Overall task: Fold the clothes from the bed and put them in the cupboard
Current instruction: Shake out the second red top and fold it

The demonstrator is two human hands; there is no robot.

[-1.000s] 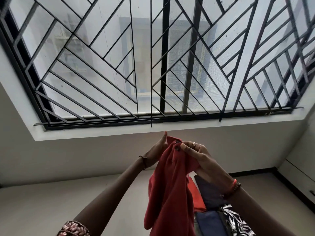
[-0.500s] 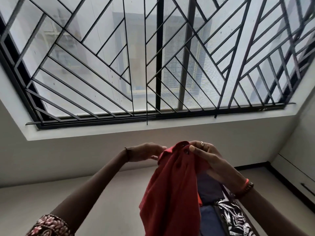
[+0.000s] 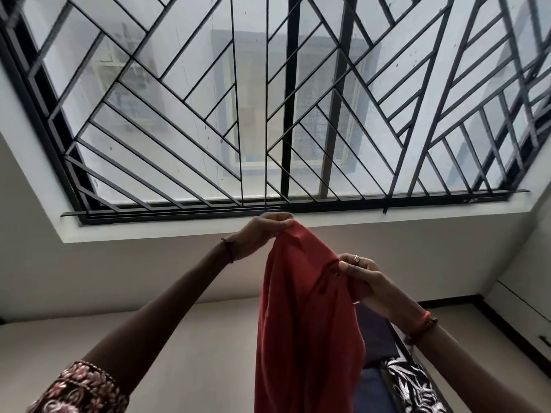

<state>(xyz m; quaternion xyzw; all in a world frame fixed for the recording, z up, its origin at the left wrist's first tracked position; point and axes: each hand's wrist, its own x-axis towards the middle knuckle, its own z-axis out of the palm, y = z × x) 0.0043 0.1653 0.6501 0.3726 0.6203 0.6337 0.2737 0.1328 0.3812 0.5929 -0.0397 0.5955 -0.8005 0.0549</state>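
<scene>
A red garment (image 3: 304, 317) hangs in front of me, held up in the air by both hands. My left hand (image 3: 262, 234) pinches its top edge at the highest point, just under the window sill. My right hand (image 3: 362, 280) grips the cloth lower and to the right, near a small dark button. The garment's lower part runs out of the bottom of the frame. Below it lie other clothes: a dark purple piece (image 3: 377, 332), a blue piece (image 3: 369, 389) and a black-and-white patterned one (image 3: 414, 386).
A large window with a black diagonal-bar grille (image 3: 268, 99) fills the upper view. Below it is a pale wall (image 3: 119, 278). A white cupboard front with a dark handle (image 3: 544, 339) shows at the right edge.
My left hand has taken hold of the garment's top and lifted it. My right hand has moved down and right along the cloth, spreading it.
</scene>
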